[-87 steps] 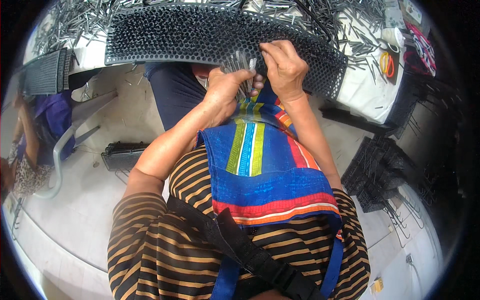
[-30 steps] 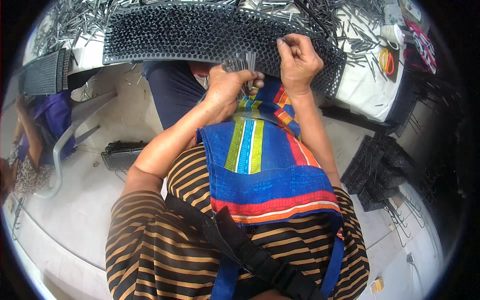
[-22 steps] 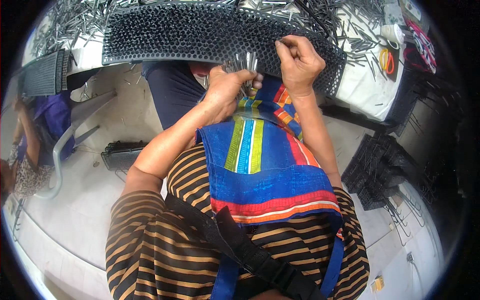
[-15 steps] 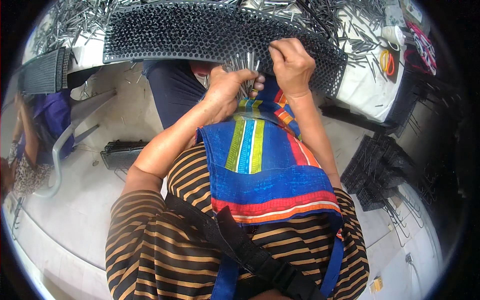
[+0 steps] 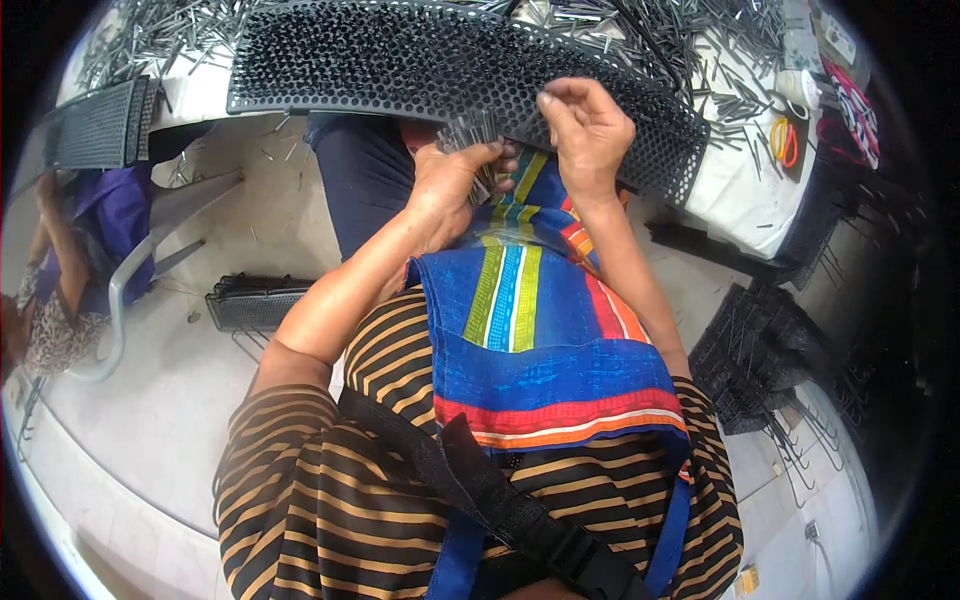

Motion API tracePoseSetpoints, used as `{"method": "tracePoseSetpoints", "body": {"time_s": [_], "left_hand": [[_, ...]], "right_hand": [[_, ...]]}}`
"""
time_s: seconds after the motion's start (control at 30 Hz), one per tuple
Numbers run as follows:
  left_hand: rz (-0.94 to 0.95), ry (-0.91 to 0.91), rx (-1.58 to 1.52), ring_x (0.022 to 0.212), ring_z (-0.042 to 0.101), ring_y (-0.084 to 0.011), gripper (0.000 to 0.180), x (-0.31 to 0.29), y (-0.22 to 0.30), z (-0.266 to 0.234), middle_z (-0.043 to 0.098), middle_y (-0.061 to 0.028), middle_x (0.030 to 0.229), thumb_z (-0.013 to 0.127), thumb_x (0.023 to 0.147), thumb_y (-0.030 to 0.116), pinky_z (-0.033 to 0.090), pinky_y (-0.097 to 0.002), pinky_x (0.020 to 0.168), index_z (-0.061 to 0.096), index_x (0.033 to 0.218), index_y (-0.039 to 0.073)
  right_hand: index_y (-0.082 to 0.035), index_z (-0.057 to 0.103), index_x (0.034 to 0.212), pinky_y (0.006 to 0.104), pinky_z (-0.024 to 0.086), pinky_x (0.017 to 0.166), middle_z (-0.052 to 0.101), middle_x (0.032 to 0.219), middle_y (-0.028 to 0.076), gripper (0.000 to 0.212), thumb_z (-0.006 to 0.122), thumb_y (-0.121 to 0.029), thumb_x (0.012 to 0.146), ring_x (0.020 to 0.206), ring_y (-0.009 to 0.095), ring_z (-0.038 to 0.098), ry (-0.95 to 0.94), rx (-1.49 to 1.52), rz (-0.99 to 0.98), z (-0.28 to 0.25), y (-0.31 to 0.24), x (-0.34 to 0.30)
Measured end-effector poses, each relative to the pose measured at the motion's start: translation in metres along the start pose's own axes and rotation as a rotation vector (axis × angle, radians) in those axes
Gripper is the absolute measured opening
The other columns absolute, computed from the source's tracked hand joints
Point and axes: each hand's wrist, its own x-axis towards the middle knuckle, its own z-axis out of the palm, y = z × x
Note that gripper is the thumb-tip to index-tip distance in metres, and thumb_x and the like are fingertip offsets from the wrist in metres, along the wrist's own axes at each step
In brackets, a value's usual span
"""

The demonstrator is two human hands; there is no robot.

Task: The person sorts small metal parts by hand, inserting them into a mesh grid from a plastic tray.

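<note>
A long black perforated panel (image 5: 662,172) lies across the near side of the table, with dark pins packed into the holes over much of its left part. Just below its near edge, my left hand (image 5: 440,185) is closed round a fanned bundle of thin grey metal pins (image 5: 468,130). The bundle's tips point up toward the panel. My right hand (image 5: 592,135) hovers over the panel's right half, thumb and fingers pinched together. Whatever is between those fingertips, if anything, is too small to make out.
Loose pins (image 5: 150,45) are heaped along the table's far side. Orange-handled scissors (image 5: 783,142) lie at the right. A co-worker in purple (image 5: 110,235) sits at the left by another perforated panel (image 5: 90,130). Stacked black racks (image 5: 750,345) stand on the floor at right.
The view has shifted a little, moving the panel slightly right in the picture. My left hand's pin bundle is tilted more to the left. My right hand has turned slightly, its fingers less curled.
</note>
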Motion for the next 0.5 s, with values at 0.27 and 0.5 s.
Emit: {"method": "tracePoseSetpoints", "body": {"time_s": [0.27, 0.5], "left_hand": [[0.024, -0.001, -0.011, 0.065, 0.064, -0.0180, 0.010, -0.005, 0.007, -0.001, 0.067, -0.0109, 0.080, 0.060, 0.082, -0.003, 0.049, -0.0277, 0.053, 0.064, 0.092, -0.003], [0.004, -0.018, -0.062, 0.065, 0.064, -0.0187, 0.014, -0.001, 0.007, -0.003, 0.067, -0.0109, 0.080, 0.060, 0.081, -0.005, 0.050, -0.0281, 0.054, 0.063, 0.095, -0.003]], "right_hand": [[-0.004, 0.067, 0.080, 0.0298, 0.050, 0.054, 0.065, 0.075, 0.008, 0.008, 0.069, 0.000, 0.073, 0.059, 0.021, 0.064, 0.031, -0.524, -0.705, 0.031, 0.016, 0.028], [-0.007, 0.069, 0.081, 0.0312, 0.052, 0.055, 0.064, 0.075, 0.005, 0.009, 0.071, -0.005, 0.073, 0.062, 0.022, 0.065, -0.070, -0.665, -0.768, 0.033, 0.011, 0.022]]}}
